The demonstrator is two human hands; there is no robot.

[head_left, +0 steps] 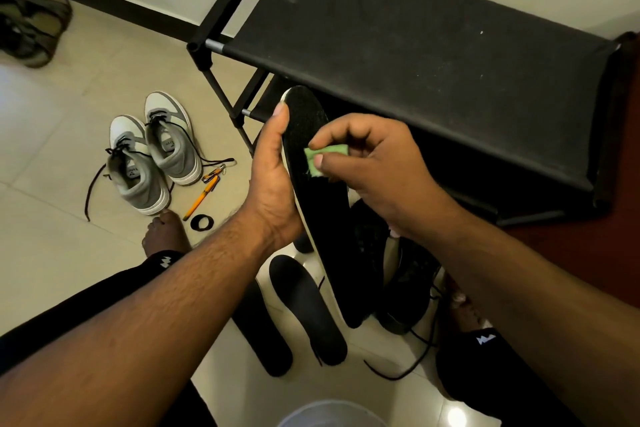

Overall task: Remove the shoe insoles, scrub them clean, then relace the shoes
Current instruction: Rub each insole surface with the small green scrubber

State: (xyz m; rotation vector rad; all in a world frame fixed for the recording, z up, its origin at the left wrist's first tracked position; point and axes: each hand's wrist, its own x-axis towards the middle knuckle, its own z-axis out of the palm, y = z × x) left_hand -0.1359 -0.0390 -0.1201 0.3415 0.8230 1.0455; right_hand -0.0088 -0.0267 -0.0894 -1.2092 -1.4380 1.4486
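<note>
Close to you, at the bottom edge, was the rim of a pale bucket (330, 414). Just past it, two black insoles (306, 308) lay flat on the tiled floor (52, 135), side by side. A black shoe (403, 288) with a loose lace sat next to them, by your right leg.

Above those, you held up a long black insole (323, 218) with a white edge. Your left hand (273, 180) curled around its left edge, near the middle, with the thumb lying up along the side. That was a good place to hold. The insole looked thin, light and bendy, so I think it would flop if you held only the tip. A hand behind it gives it something firm to push against.

Your right hand (374, 166) pinched a small green scrub pad (323, 159) between thumb and fingers. The pad touched the top half of the insole. The pad looked soft and squishy.

Farther off on your left stood a pair of grey and white sneakers (152, 156), laces undone. A yellow pen (201, 198) lay beside them. Behind everything stood a black shoe rack (415, 45) against the wall.
</note>
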